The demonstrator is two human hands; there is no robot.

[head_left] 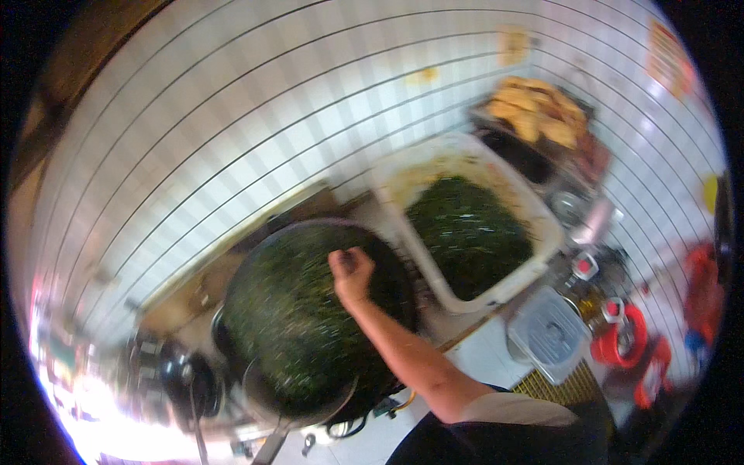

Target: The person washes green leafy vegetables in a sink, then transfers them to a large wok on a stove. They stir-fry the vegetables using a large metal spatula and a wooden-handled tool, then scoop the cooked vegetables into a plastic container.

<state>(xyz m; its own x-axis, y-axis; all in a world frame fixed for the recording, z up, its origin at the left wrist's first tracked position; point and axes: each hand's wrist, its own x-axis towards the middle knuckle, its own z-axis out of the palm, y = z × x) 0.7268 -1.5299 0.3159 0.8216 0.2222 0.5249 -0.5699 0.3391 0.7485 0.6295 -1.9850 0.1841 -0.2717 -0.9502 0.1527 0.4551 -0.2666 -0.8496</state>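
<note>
My right hand point(352, 275) reaches in over a large wok point(415, 290) filled with dark green chopped leaves point(285, 302). Its fingers are curled around a small dark object point(347, 261), which looks like the end of a handle; blur hides the rest. A round metal rim point(250, 383) with a long flat handle point(271, 446) lies at the wok's near left side. My left hand is out of view. Right of the wok stands a white plastic tub point(442, 290) with more dark green leaves point(468, 232) heaped inside.
A black pan point(187, 375) sits left of the wok. Behind the tub is a tray of yellowish food point(532, 113). A clear lidded container point(549, 331), oil bottles point(593, 302) and a red basket point(630, 343) stand at right. A tiled wall point(261, 116) rises behind the counter.
</note>
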